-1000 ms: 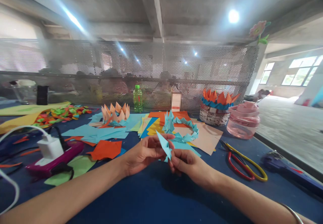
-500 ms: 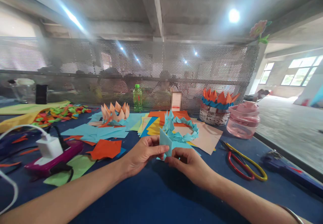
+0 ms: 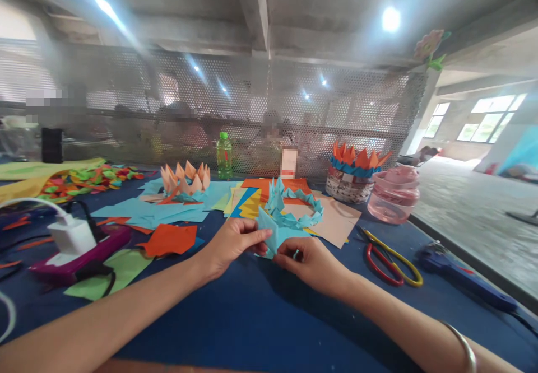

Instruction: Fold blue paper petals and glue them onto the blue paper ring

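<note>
In front of me, my left hand (image 3: 237, 244) pinches a light blue folded paper piece (image 3: 268, 232) between thumb and fingers. The piece is held upright, with a pointed top. My right hand (image 3: 306, 258) has thumb and fingertips closed together at its lower right corner; part of that corner is hidden by the fingers. Just behind stands a light blue ring of folded paper (image 3: 317, 213), with taller points on its left side. Light blue sheets (image 3: 294, 234) lie beneath the ring.
A peach paper crown (image 3: 185, 181) and orange sheet (image 3: 170, 239) are left. Scissors (image 3: 384, 269), a glue gun (image 3: 462, 278), a pink jug (image 3: 393, 199) and an orange-blue paper piece on a basket (image 3: 348, 188) stand right. A purple power strip (image 3: 113, 239) lies left; a green bottle (image 3: 224, 157) stands behind.
The folded piece has turned slightly and now shows a more pointed, diamond-like outline. Both hands stay on it. The whole view has shifted a little.
</note>
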{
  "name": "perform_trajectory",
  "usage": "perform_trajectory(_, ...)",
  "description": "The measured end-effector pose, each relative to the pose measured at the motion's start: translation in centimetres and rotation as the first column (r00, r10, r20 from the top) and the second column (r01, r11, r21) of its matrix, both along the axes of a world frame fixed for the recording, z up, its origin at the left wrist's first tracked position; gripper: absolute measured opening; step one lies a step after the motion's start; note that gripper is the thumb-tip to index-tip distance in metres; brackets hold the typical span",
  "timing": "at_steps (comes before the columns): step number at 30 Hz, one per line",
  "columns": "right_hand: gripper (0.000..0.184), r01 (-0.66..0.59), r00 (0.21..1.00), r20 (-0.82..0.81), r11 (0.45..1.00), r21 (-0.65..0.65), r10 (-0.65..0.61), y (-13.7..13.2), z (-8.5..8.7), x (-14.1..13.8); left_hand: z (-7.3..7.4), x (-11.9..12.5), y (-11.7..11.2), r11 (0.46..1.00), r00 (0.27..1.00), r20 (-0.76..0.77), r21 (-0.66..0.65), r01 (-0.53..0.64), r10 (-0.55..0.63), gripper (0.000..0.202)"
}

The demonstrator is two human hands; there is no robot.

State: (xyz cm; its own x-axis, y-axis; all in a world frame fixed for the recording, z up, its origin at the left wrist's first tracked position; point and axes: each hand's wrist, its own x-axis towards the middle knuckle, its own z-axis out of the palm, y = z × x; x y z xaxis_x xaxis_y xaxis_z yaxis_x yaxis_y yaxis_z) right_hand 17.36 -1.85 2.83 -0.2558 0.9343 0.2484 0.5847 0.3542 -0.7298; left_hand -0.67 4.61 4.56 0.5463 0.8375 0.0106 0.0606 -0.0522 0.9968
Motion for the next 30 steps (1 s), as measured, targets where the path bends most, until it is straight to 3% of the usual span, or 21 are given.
perform_trajectory(5,0.014,0.099,0.97,0.193,0.963,0.25,-0.15,-0.3,1.9,2.1,0.7,0.2,0.1,0.995,0.995,-0.052,0.052,-0.08,0.082,0.025)
perform_trajectory(9,0.022,0.233,0.86,0.358,0.904,0.358,-0.363,-2.9,3.0,6.5,1.4,0.2,-0.2,0.994,0.995,-0.068,0.092,-0.064,0.071,0.027)
perform_trajectory(12,0.025,0.416,0.669,0.481,0.822,0.39,-0.567,-5.7,2.7,12.6,1.8,0.4,-0.4,0.993,0.996,-0.078,0.111,-0.044,0.053,0.024)
perform_trajectory(14,0.028,0.534,0.456,0.601,0.742,0.405,-0.656,-7.8,1.9,17.3,2.0,0.7,-0.4,0.992,0.994,-0.092,0.122,-0.043,0.054,0.022)
perform_trajectory(16,0.028,0.622,0.252,0.694,0.662,0.418,-0.674,-9.7,1.0,21.3,2.2,0.9,-0.4,0.989,0.991,-0.117,0.143,-0.045,0.062,0.021)
perform_trajectory(17,0.03,0.65,0.195,0.728,0.642,0.407,-0.658,-10.5,0.5,22.9,2.3,1.1,-0.4,0.987,0.989,-0.132,0.158,-0.042,0.063,0.022)
perform_trajectory(18,0.032,0.674,0.177,0.758,0.639,0.371,-0.627,-11.2,0.1,24.0,2.3,1.3,-0.3,0.984,0.987,-0.146,0.172,-0.038,0.063,0.023)
perform_trajectory(22,0.032,0.753,0.268,0.776,0.626,0.2,-0.571,-11.9,-1.1,24.9,2.8,1.8,-0.2,0.981,0.981,-0.182,0.191,-0.03,0.065,0.023)
perform_trajectory(26,0.034,0.783,0.285,0.7,0.58,0.224,-0.655,-11.3,-1.7,23.6,3.7,2.1,-0.1,0.977,0.982,-0.165,0.204,-0.054,0.089,0.021)
perform_trajectory(30,0.022,0.799,0.317,0.654,0.565,0.207,-0.687,-11.4,-1.3,23.3,4.4,2.0,0.2,0.976,0.984,-0.113,0.184,-0.116,0.138,0.017)
